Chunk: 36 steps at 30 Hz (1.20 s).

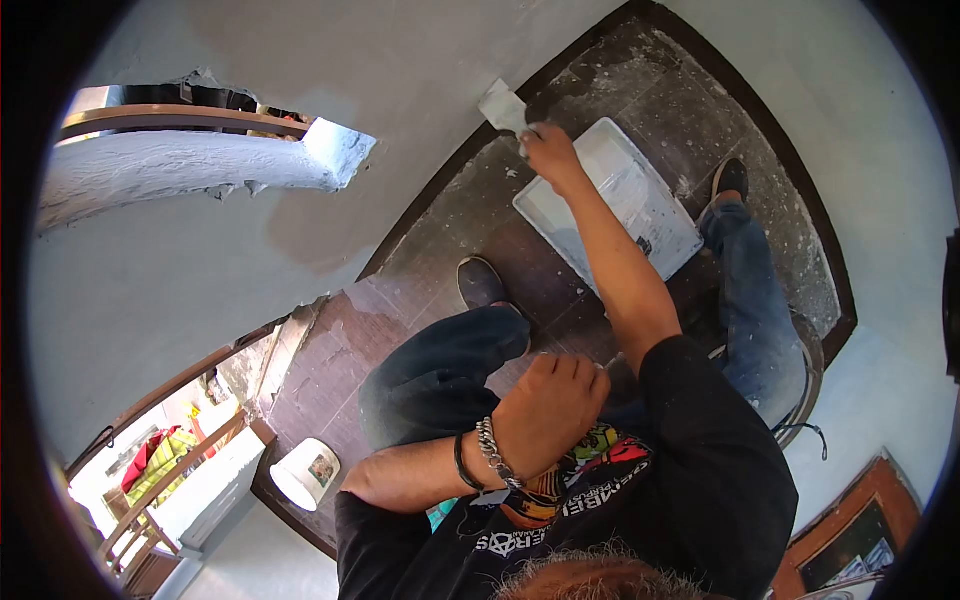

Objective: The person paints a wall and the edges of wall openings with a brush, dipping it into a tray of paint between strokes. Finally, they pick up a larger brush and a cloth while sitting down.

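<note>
My right hand is closed round the handle of a putty knife. The knife's broad, whitish blade lies against the grey wall, just above the dark skirting. Below my right forearm, a white rectangular tray smeared with pale paste rests on the floor. My left hand is drawn in close to my chest, fingers curled into a fist. What it holds, if anything, is hidden. A chain bracelet and a dark band circle that wrist.
Dark floor tiles are spattered with white. A white bucket stands at lower left, near a gap in the wall with a wooden railing. Another jagged wall opening is at upper left. Behind my right leg sits a round-edged seat.
</note>
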Each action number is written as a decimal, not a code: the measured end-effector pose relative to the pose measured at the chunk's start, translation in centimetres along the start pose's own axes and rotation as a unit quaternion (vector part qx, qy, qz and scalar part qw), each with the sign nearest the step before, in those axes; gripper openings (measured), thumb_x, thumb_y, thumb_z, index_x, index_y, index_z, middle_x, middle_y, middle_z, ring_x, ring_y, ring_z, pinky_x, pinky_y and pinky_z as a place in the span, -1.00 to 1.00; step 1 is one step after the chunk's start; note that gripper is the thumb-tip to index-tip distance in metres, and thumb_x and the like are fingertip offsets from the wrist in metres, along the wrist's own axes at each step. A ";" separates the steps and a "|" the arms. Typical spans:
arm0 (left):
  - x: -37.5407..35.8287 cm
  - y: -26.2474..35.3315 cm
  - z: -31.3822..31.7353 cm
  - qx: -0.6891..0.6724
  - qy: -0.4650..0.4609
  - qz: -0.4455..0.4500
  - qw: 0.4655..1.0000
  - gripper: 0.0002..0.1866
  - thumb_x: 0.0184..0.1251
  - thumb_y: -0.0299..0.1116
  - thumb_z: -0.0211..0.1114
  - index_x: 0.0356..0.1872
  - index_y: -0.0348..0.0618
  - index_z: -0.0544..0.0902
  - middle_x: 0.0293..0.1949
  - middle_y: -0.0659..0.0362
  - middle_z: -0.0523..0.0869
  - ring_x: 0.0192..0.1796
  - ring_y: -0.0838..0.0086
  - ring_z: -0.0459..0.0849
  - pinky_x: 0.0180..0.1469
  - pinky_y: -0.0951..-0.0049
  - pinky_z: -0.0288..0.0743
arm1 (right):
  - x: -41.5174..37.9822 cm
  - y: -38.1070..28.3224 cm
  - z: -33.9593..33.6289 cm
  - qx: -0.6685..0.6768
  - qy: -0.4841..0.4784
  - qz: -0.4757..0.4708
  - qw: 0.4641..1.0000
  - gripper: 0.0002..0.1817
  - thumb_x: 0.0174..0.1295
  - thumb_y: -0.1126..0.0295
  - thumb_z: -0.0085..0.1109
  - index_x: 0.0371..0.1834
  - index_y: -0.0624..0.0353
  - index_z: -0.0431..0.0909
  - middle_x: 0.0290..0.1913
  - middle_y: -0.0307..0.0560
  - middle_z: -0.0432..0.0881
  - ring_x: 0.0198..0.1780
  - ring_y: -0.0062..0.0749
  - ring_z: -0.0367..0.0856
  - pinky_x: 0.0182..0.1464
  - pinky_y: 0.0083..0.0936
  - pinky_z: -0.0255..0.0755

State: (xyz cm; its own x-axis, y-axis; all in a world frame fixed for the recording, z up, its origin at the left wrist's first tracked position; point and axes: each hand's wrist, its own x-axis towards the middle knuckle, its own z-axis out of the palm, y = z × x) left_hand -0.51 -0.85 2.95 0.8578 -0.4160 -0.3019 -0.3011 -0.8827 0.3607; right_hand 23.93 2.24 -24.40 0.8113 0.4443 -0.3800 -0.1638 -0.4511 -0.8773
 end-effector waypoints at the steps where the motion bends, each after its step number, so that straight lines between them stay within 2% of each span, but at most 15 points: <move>1: 0.1 -0.1 0.0 0.000 -0.002 -0.003 1.000 -0.72 0.13 -0.33 0.24 -0.11 -0.13 0.60 -0.30 0.26 0.58 -0.19 0.48 0.59 -0.18 0.48 0.38 | -0.5 1.4 -0.6 0.013 0.008 0.009 1.000 -0.64 0.29 0.21 0.10 -0.23 0.37 0.64 -0.18 0.35 0.68 -0.06 0.25 0.64 -0.03 -0.08 0.44; 5: 0.0 0.1 0.2 0.016 0.022 0.011 1.000 -0.73 0.13 -0.33 0.24 -0.13 -0.12 0.59 -0.32 0.27 0.57 -0.20 0.48 0.59 -0.18 0.48 0.38 | 0.2 3.3 -0.9 -0.022 0.024 0.045 0.998 -0.65 0.29 0.22 0.10 -0.25 0.36 0.63 -0.17 0.36 0.67 -0.04 0.26 0.63 -0.02 -0.05 0.44; 8: 0.2 0.2 -0.2 0.007 0.013 0.009 1.000 -0.73 0.13 -0.32 0.24 -0.13 -0.13 0.59 -0.33 0.27 0.57 -0.21 0.47 0.59 -0.18 0.48 0.38 | 2.3 1.5 1.1 -0.106 0.043 -0.038 0.993 -0.65 0.29 0.22 0.09 -0.21 0.37 0.62 -0.18 0.37 0.66 -0.03 0.27 0.63 0.01 -0.03 0.44; 11: 0.5 0.5 -0.9 0.013 0.026 0.021 0.999 -0.74 0.14 -0.31 0.24 -0.14 -0.13 0.60 -0.34 0.27 0.57 -0.20 0.46 0.60 -0.17 0.47 0.39 | 0.3 -2.9 1.6 -0.084 0.053 -0.084 0.992 -0.70 0.31 0.27 0.09 -0.31 0.36 0.57 -0.42 0.19 0.62 -0.35 -0.07 0.61 -0.22 -0.18 0.40; 12: 0.4 0.8 -0.9 0.012 0.037 0.028 0.999 -0.75 0.15 -0.31 0.23 -0.15 -0.13 0.60 -0.34 0.26 0.57 -0.20 0.46 0.60 -0.17 0.47 0.39 | -1.2 -3.9 0.8 -0.060 0.016 -0.083 0.995 -0.72 0.32 0.28 0.10 -0.27 0.35 0.56 -0.41 0.14 0.63 -0.41 -0.15 0.60 -0.28 -0.20 0.41; 15: 0.4 1.2 -1.0 0.008 0.061 0.038 0.997 -0.77 0.17 -0.30 0.22 -0.17 -0.14 0.61 -0.33 0.26 0.58 -0.19 0.45 0.61 -0.16 0.46 0.40 | -5.4 -3.3 -1.1 0.127 -0.067 -0.038 0.989 -0.73 0.33 0.29 0.11 -0.26 0.34 0.56 -0.44 0.07 0.63 -0.47 -0.23 0.59 -0.37 -0.23 0.40; 17: 0.4 1.4 -1.0 0.003 0.057 0.039 0.998 -0.78 0.17 -0.30 0.22 -0.19 -0.14 0.61 -0.32 0.25 0.60 -0.19 0.45 0.62 -0.15 0.46 0.41 | -3.8 1.0 -0.5 0.055 -0.018 -0.025 0.998 -0.74 0.33 0.29 0.12 -0.24 0.34 0.56 -0.46 0.03 0.63 -0.50 -0.27 0.57 -0.42 -0.25 0.38; 19: 0.7 1.4 -0.9 -0.005 0.038 0.039 0.999 -0.79 0.16 -0.31 0.22 -0.21 -0.14 0.61 -0.32 0.25 0.61 -0.20 0.44 0.63 -0.15 0.45 0.42 | -2.4 1.0 -0.3 0.015 0.008 -0.019 1.000 -0.72 0.32 0.28 0.11 -0.20 0.34 0.57 -0.38 0.12 0.64 -0.37 -0.11 0.59 -0.32 -0.18 0.40; 21: 1.0 1.2 -1.0 -0.007 0.023 0.041 0.999 -0.80 0.14 -0.31 0.23 -0.23 -0.13 0.60 -0.34 0.24 0.61 -0.21 0.44 0.63 -0.16 0.45 0.42 | -1.1 -0.3 0.6 0.003 0.001 -0.017 1.000 -0.68 0.31 0.26 0.08 -0.14 0.34 0.60 -0.21 0.33 0.67 -0.09 0.25 0.64 -0.05 -0.03 0.45; 23: 1.2 1.2 -1.2 -0.015 0.008 0.042 0.999 -0.82 0.12 -0.32 0.24 -0.26 -0.12 0.60 -0.36 0.24 0.61 -0.23 0.43 0.64 -0.16 0.45 0.42 | -0.8 -3.8 1.8 -0.030 0.016 -0.055 0.998 -0.68 0.31 0.26 0.08 -0.10 0.33 0.58 -0.23 0.30 0.68 -0.11 0.25 0.64 -0.07 -0.02 0.45; 26: 1.3 0.9 -1.5 -0.031 -0.017 0.048 0.998 -0.83 0.11 -0.33 0.24 -0.28 -0.11 0.59 -0.37 0.23 0.61 -0.24 0.43 0.64 -0.17 0.45 0.41 | -4.9 -7.0 1.9 -0.080 0.059 -0.170 0.980 -0.72 0.35 0.29 0.09 -0.12 0.34 0.54 -0.39 0.14 0.64 -0.32 -0.19 0.66 -0.22 -0.24 0.45; 29: 1.2 0.4 -2.8 -0.035 -0.048 0.053 0.997 -0.80 0.12 -0.32 0.26 -0.23 -0.12 0.57 -0.32 0.22 0.61 -0.21 0.42 0.63 -0.16 0.45 0.41 | -8.3 -4.5 0.5 0.026 -0.041 -0.077 0.996 -0.72 0.36 0.29 0.08 -0.05 0.29 0.56 -0.30 0.18 0.66 -0.22 -0.12 0.66 -0.12 -0.25 0.46; 32: 0.8 -0.1 -3.8 -0.054 -0.089 0.038 0.994 -0.69 0.12 -0.28 0.32 -0.12 -0.15 0.56 -0.21 0.18 0.63 -0.13 0.39 0.62 -0.10 0.43 0.42 | -7.8 2.8 0.5 0.069 0.044 -0.036 0.996 -0.72 0.38 0.30 0.06 0.02 0.22 0.57 -0.25 0.17 0.67 -0.19 -0.05 0.66 -0.08 -0.27 0.48; 34: 0.5 -0.5 -3.8 -0.080 -0.117 0.025 0.990 -0.58 0.10 -0.26 0.37 -0.02 -0.17 0.56 -0.12 0.15 0.64 -0.06 0.36 0.62 -0.04 0.41 0.44 | -5.3 6.7 0.0 0.086 0.125 -0.029 0.988 -0.73 0.37 0.28 0.07 0.00 0.19 0.57 -0.26 0.22 0.68 -0.15 0.11 0.67 -0.07 -0.15 0.49; 36: 0.9 -1.3 -3.2 -0.073 -0.091 0.013 0.993 -0.61 0.10 -0.27 0.33 -0.04 -0.17 0.55 -0.17 0.18 0.63 -0.13 0.41 0.61 -0.13 0.43 0.42 | -2.7 8.3 -0.9 0.085 0.162 -0.019 0.983 -0.72 0.36 0.27 0.08 0.01 0.18 0.56 -0.25 0.25 0.68 -0.13 0.20 0.67 -0.06 -0.09 0.49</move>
State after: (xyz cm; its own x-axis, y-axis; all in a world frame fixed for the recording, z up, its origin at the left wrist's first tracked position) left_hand 1.96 0.60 5.07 0.7573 -0.4826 -0.4400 -0.2475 -0.8356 0.4904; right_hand 20.96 -3.39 -30.36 0.9501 0.1762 -0.2574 -0.1997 -0.2903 -0.9359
